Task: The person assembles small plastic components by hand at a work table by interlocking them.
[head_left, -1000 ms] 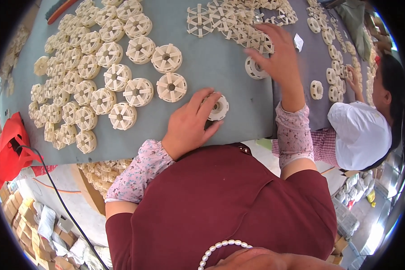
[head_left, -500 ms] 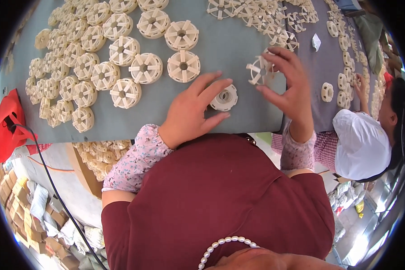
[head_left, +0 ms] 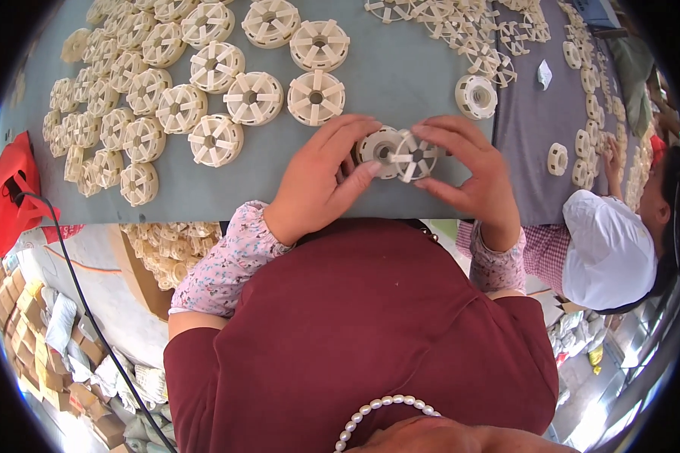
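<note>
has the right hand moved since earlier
Yes, the right hand has moved from the spoked-piece pile toward the left hand and the near table edge.

Both sleeved forearms, left forearm [head_left: 223, 264] and right forearm [head_left: 499, 260], angle upward and end in bare hands. The left hand [head_left: 317, 177] is turned back upward, its fingers curled and its thumb pointing rightward. The right hand [head_left: 476, 174] faces it, fingers arched above the thumb in a grip. The fingertips of the two hands lie near each other.
</note>
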Action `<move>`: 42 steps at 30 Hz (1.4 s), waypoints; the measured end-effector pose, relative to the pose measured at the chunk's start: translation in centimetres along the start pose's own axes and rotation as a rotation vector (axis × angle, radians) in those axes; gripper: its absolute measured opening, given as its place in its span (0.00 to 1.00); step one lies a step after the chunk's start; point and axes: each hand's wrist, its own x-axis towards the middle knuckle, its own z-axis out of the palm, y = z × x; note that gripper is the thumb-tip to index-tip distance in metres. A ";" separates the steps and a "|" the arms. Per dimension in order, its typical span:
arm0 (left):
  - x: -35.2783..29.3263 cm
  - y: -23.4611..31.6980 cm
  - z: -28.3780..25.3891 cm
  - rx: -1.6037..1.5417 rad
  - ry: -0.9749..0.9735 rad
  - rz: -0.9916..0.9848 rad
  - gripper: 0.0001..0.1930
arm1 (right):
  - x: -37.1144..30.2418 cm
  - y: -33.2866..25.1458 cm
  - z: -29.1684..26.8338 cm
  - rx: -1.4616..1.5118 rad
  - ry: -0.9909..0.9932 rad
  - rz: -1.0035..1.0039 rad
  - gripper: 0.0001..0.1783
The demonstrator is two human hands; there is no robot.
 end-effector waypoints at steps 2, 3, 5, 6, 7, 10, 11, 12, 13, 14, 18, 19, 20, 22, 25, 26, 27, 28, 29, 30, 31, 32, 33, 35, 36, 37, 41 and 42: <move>-0.3 -0.1 -0.2 -0.050 0.018 0.001 0.27 | 0.6 -0.3 0.6 -0.016 -0.035 -0.090 0.36; -0.3 0.3 -0.3 -0.064 0.005 -0.039 0.26 | 0.9 -0.5 0.9 -0.024 -0.079 -0.064 0.36; -0.2 0.4 -0.2 -0.077 -0.008 -0.081 0.26 | 1.2 -0.5 1.5 -0.032 -0.124 -0.038 0.37; -0.2 0.3 0.0 -0.055 0.001 -0.054 0.27 | 1.3 -0.2 1.9 -0.023 -0.124 -0.050 0.36; -0.2 0.1 0.1 -0.033 0.010 -0.027 0.27 | 1.3 0.0 2.1 -0.015 -0.124 -0.062 0.36; -0.1 -0.6 0.3 0.015 0.034 0.036 0.30 | 1.3 0.4 2.6 -0.070 -0.117 -0.093 0.37; -0.2 -0.7 0.4 0.015 0.033 0.039 0.30 | 1.0 1.0 2.9 -0.072 -0.115 -0.092 0.37; -0.1 -0.7 0.4 0.027 0.015 0.041 0.31 | 0.7 1.8 3.2 -0.120 -0.081 -0.156 0.37; 0.3 -0.7 0.2 0.041 -0.001 0.048 0.33 | 0.6 2.6 3.6 -0.171 -0.045 -0.223 0.37; 0.4 -0.4 0.1 0.044 -0.005 0.060 0.33 | 0.2 2.6 4.0 -0.180 -0.035 -0.225 0.37; 0.3 0.3 0.8 0.130 -0.050 0.026 0.34 | -1.8 1.5 5.9 -0.498 0.042 -0.173 0.37; 0.3 0.1 1.0 0.191 -0.029 0.108 0.35 | -2.0 1.0 6.1 -0.523 0.037 -0.137 0.36; 0.1 0.1 1.2 0.191 -0.034 0.116 0.35 | -2.2 0.6 6.1 -0.547 0.031 -0.101 0.34; 0.4 0.0 1.0 0.365 -0.039 0.248 0.38 | -1.8 0.6 4.3 -0.464 0.043 -0.144 0.34; -0.4 1.2 -0.8 0.393 -0.127 0.071 0.39 | -2.0 3.6 1.6 -0.407 0.269 -0.084 0.33; -0.9 1.0 -1.4 0.394 -0.127 0.077 0.39 | -1.9 4.9 0.9 -0.428 0.485 0.022 0.32; -1.5 0.4 -2.2 0.451 -0.053 0.116 0.39 | -1.5 5.8 0.4 -0.427 0.493 0.020 0.32; -1.8 -0.1 -3.0 0.502 0.016 0.158 0.39 | -1.2 6.5 -0.1 -0.365 0.545 0.083 0.32; -2.3 -0.3 -3.6 0.502 0.010 0.166 0.39 | -0.9 6.9 -0.3 -0.301 0.596 0.146 0.33; -3.0 -0.3 -4.0 0.517 0.083 0.092 0.38 | -0.9 6.6 0.0 -0.300 0.598 0.145 0.33; -3.3 -0.5 -4.3 0.527 0.154 0.017 0.38 | -1.3 5.7 0.5 -0.331 0.512 0.106 0.32; -3.3 -0.9 -4.8 0.526 0.151 0.020 0.38 | -1.6 4.8 1.0 -0.362 0.426 0.069 0.32; -3.5 -1.4 -5.1 0.560 0.232 0.044 0.37 | -1.6 3.7 1.0 -0.379 0.339 -0.010 0.32; -3.6 -1.9 -4.9 0.591 0.381 0.110 0.36 | -0.4 4.5 0.0 -0.404 0.392 -0.044 0.32; -3.5 -1.7 -4.6 0.591 0.374 0.111 0.36 | 0.3 5.2 -0.6 -0.427 0.447 -0.074 0.32; -3.5 -1.1 -4.0 0.598 0.358 0.195 0.35 | 1.9 6.4 -2.0 -0.486 0.518 -0.073 0.30; -0.2 2.0 -0.9 0.567 0.159 0.307 0.39 | 6.0 9.8 -6.1 -0.839 0.439 0.029 0.32; 1.0 2.4 0.1 0.505 0.078 0.262 0.40 | 6.3 10.2 -6.8 -0.801 0.414 0.024 0.35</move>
